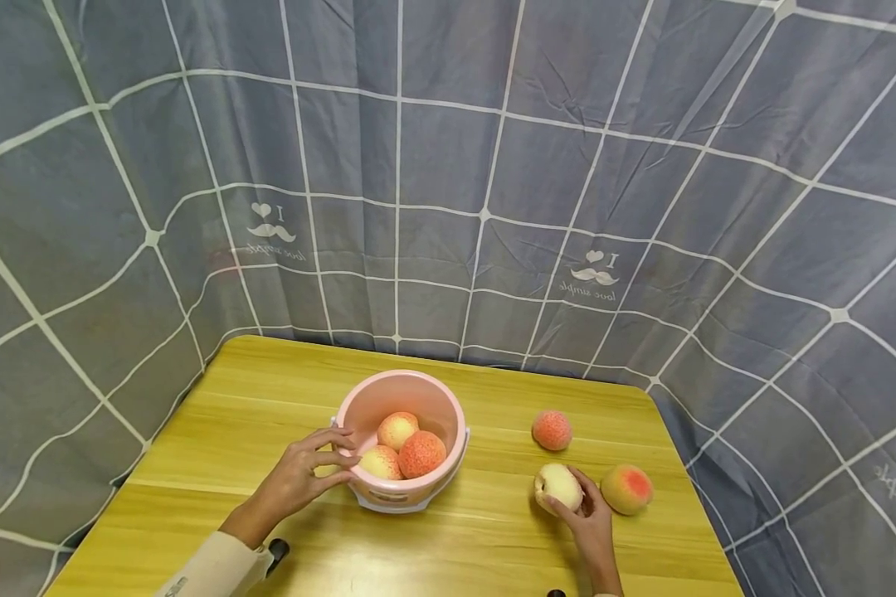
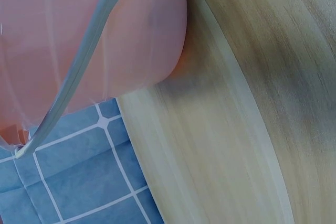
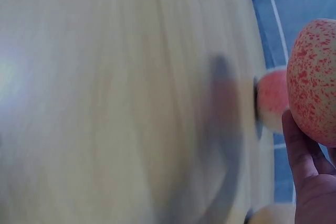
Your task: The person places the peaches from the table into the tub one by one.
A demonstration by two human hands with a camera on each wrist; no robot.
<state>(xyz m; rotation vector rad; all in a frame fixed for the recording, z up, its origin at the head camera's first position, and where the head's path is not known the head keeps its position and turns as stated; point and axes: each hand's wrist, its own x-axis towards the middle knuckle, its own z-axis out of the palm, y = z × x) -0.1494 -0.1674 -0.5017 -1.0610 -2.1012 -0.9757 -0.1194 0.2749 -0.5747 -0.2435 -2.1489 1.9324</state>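
Observation:
A pink bucket (image 1: 401,387) stands upright on the table, three red-and-yellow peaches (image 1: 422,453) inside it. My left hand (image 1: 302,468) holds the bucket's left rim, fingers over the edge and thumb on the outer wall. That hand is out of the left wrist view, where the bucket's wall (image 2: 142,30) and grey handle (image 2: 79,72) show. To the right, my right hand (image 1: 591,518) grips a peach (image 1: 556,487), pale on the side facing the head camera. The right wrist view shows this peach (image 3: 315,82) speckled red and raised off the table.
A red peach (image 1: 552,430) lies behind my right hand, and a yellow peach with a red patch (image 1: 627,489) lies to its right. The yellow wood-grain table (image 1: 284,398) ends at a grey-blue checked curtain (image 1: 440,166) at the back and sides.

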